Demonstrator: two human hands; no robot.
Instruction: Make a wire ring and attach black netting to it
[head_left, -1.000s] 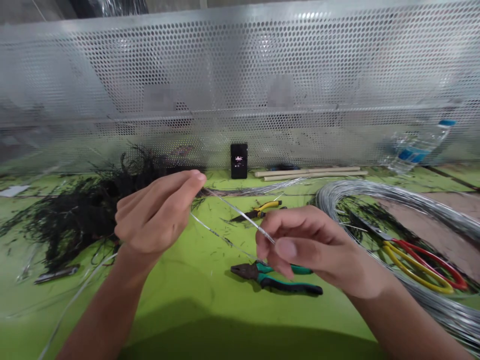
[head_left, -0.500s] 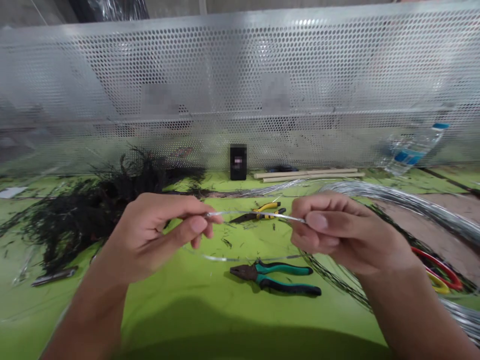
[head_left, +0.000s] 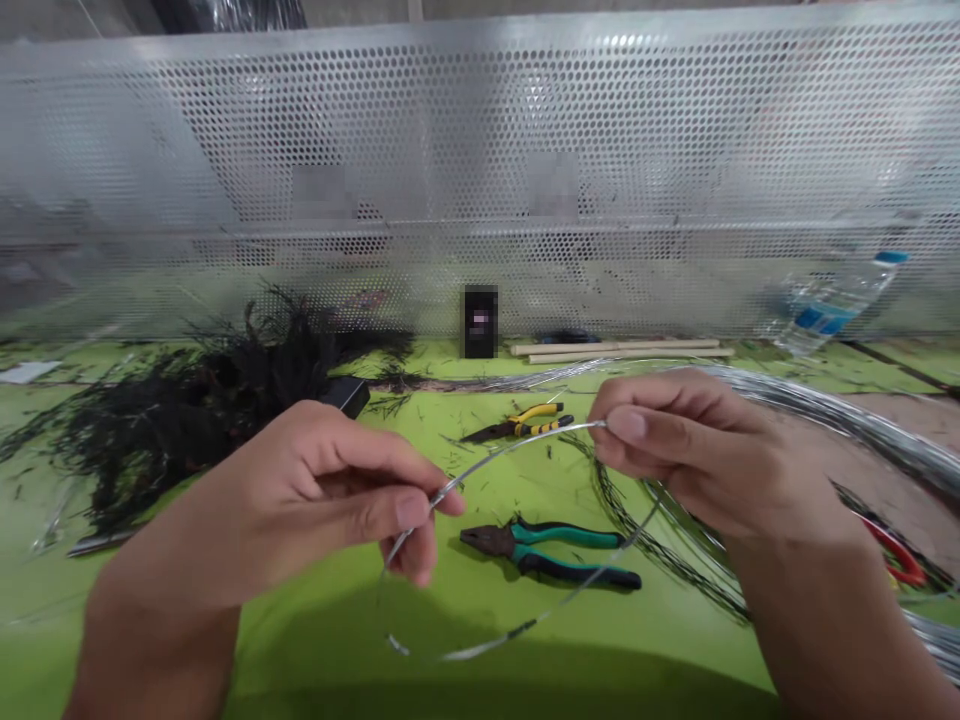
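Note:
A thin silver wire [head_left: 517, 448] arches between my two hands above the green table [head_left: 315, 640]. My left hand [head_left: 322, 500] pinches it between thumb and fingers at its lower left end. My right hand [head_left: 675, 450] pinches the other part, higher and to the right. From both pinches the wire hangs down and curves into a loop [head_left: 480, 645] below. Green-handled pliers [head_left: 559, 552] lie on the table right under the wire.
Yellow-and-black pliers [head_left: 525, 420] lie further back. A black bristly heap [head_left: 172, 410] fills the left. A big coil of silver wire [head_left: 847, 420] lies at the right with red-handled shears [head_left: 892, 555]. A perforated metal screen [head_left: 480, 170], a small black device [head_left: 480, 320], wooden sticks [head_left: 615, 348] and a water bottle [head_left: 832, 300] line the back.
My left hand has dropped lower and toward me while my right hand rose to the right. The wire between them has gone from straight to a bent arch with a loop hanging below.

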